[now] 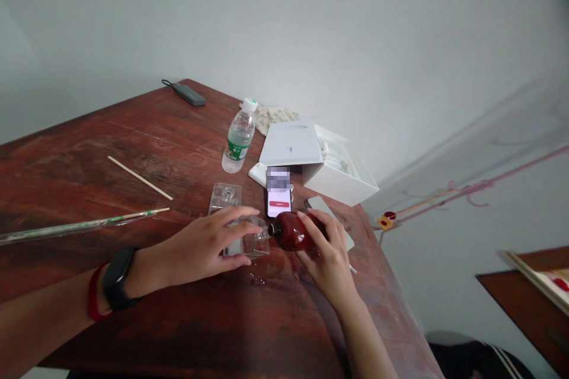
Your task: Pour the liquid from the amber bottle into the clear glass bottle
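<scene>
Passage forward over the wooden table (133,148) meets a smartphone (279,198) and white box (340,180).

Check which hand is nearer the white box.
Right. The right hand is just below and in front of the white box, holding a red bottle. The left hand is farther left of the box, on a clear bottle.

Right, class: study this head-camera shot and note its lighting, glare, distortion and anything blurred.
Head view: soft, even light with only faint shadows; a pale sheen on the wooden table; wide-angle distortion bows its edges; a pixelated patch blurs the top of the phone; the top-right corner darkens.
</scene>
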Action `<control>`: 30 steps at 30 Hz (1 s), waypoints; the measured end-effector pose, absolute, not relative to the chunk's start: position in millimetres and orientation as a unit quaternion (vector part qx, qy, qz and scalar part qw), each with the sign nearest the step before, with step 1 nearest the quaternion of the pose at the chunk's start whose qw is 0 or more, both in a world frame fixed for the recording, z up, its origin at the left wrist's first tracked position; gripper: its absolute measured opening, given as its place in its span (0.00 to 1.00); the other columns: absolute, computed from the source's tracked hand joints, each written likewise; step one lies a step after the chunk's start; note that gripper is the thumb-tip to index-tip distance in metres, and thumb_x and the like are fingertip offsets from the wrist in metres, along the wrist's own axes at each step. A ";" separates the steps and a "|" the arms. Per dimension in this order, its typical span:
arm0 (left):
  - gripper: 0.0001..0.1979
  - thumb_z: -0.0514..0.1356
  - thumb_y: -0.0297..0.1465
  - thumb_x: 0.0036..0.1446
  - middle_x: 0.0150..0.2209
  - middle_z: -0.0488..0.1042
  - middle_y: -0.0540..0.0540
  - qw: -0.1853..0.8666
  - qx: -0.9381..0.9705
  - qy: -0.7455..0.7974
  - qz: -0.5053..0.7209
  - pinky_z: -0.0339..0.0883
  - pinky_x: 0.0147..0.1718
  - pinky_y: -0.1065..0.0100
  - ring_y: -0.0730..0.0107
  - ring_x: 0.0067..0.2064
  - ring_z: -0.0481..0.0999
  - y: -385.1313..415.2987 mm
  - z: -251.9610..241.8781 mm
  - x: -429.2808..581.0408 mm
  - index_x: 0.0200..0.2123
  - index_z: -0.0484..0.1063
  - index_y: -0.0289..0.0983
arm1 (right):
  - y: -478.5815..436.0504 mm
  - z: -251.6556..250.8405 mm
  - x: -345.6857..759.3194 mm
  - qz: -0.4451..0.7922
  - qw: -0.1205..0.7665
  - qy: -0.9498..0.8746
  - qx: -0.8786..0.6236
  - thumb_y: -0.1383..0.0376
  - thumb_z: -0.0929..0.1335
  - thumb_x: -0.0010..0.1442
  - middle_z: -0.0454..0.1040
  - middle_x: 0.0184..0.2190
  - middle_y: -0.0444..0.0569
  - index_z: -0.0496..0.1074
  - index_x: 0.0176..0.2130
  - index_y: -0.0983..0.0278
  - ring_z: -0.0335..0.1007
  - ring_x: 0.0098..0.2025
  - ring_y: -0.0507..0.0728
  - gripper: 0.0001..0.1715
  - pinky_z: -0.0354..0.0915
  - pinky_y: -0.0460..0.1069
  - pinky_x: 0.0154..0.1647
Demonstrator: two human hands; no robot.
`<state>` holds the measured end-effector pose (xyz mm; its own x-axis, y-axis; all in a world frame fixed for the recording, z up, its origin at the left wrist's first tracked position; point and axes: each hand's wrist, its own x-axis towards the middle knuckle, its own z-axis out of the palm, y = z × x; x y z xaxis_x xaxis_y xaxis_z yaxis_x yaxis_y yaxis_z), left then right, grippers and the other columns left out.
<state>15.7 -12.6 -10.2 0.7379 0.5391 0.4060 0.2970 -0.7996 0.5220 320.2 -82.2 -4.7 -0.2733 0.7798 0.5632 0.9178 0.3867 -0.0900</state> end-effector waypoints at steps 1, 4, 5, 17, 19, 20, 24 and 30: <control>0.25 0.72 0.29 0.64 0.71 0.67 0.41 0.220 0.906 0.231 0.279 0.71 0.67 0.48 0.50 0.68 0.73 -12.7 -10.3 15.5 0.61 0.73 0.44 | -82.2 -4.4 320.1 -0.128 0.270 -0.788 -0.538 0.67 0.71 0.69 0.69 0.64 0.57 0.63 0.72 0.48 0.67 0.64 0.72 0.37 0.66 0.71 0.64; 0.24 0.72 0.28 0.64 0.71 0.67 0.41 0.227 0.903 0.234 0.278 0.72 0.67 0.49 0.50 0.68 0.73 -13.5 -9.9 15.2 0.61 0.73 0.44 | -82.2 -3.5 320.0 -0.129 0.269 -0.789 -0.537 0.67 0.71 0.69 0.69 0.64 0.58 0.62 0.72 0.49 0.67 0.65 0.72 0.38 0.66 0.71 0.64; 0.24 0.72 0.28 0.64 0.71 0.67 0.41 0.228 0.903 0.235 0.278 0.72 0.67 0.49 0.50 0.68 0.73 -13.7 -9.6 15.1 0.61 0.73 0.44 | -82.3 -3.4 319.9 -0.129 0.270 -0.789 -0.536 0.66 0.71 0.69 0.69 0.64 0.58 0.62 0.72 0.49 0.67 0.65 0.72 0.38 0.66 0.71 0.64; 0.23 0.70 0.28 0.65 0.70 0.68 0.41 0.231 0.901 0.233 0.285 0.72 0.67 0.49 0.51 0.68 0.73 -14.1 -9.8 15.8 0.61 0.72 0.45 | -82.5 -5.9 320.6 -0.132 0.271 -0.789 -0.536 0.66 0.71 0.70 0.69 0.64 0.58 0.62 0.72 0.49 0.68 0.64 0.72 0.37 0.67 0.72 0.63; 0.23 0.70 0.28 0.65 0.70 0.68 0.41 0.230 0.901 0.230 0.286 0.72 0.66 0.49 0.50 0.67 0.74 -14.3 -9.9 15.3 0.61 0.72 0.45 | -82.7 -5.5 320.2 -0.130 0.272 -0.788 -0.537 0.66 0.71 0.70 0.69 0.64 0.58 0.62 0.72 0.48 0.68 0.64 0.72 0.37 0.67 0.72 0.63; 0.23 0.70 0.28 0.65 0.70 0.68 0.41 0.231 0.901 0.230 0.287 0.72 0.66 0.49 0.50 0.67 0.74 -14.3 -9.8 15.1 0.61 0.72 0.45 | -82.8 -5.3 320.0 -0.129 0.272 -0.787 -0.538 0.66 0.71 0.70 0.69 0.64 0.58 0.62 0.72 0.48 0.68 0.64 0.72 0.37 0.67 0.72 0.63; 0.22 0.70 0.28 0.65 0.70 0.68 0.41 0.230 0.901 0.230 0.287 0.72 0.67 0.50 0.51 0.68 0.73 -13.4 -9.2 15.4 0.60 0.72 0.45 | -83.1 -4.8 319.9 -0.125 0.272 -0.786 -0.542 0.66 0.71 0.69 0.69 0.64 0.58 0.62 0.73 0.48 0.68 0.64 0.73 0.38 0.67 0.73 0.64; 0.23 0.70 0.28 0.65 0.70 0.67 0.41 0.230 0.902 0.232 0.282 0.71 0.67 0.50 0.51 0.68 0.73 -13.5 -9.3 16.1 0.61 0.72 0.45 | -82.3 -6.9 322.1 -0.128 0.268 -0.788 -0.539 0.66 0.72 0.68 0.69 0.65 0.58 0.62 0.73 0.48 0.68 0.65 0.72 0.39 0.67 0.72 0.63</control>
<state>16.1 -13.5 -9.3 0.7340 0.5475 0.4019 0.2881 -0.7869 0.5457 322.1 -82.3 -6.9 -0.2749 0.7811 0.5607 0.9186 0.3856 -0.0867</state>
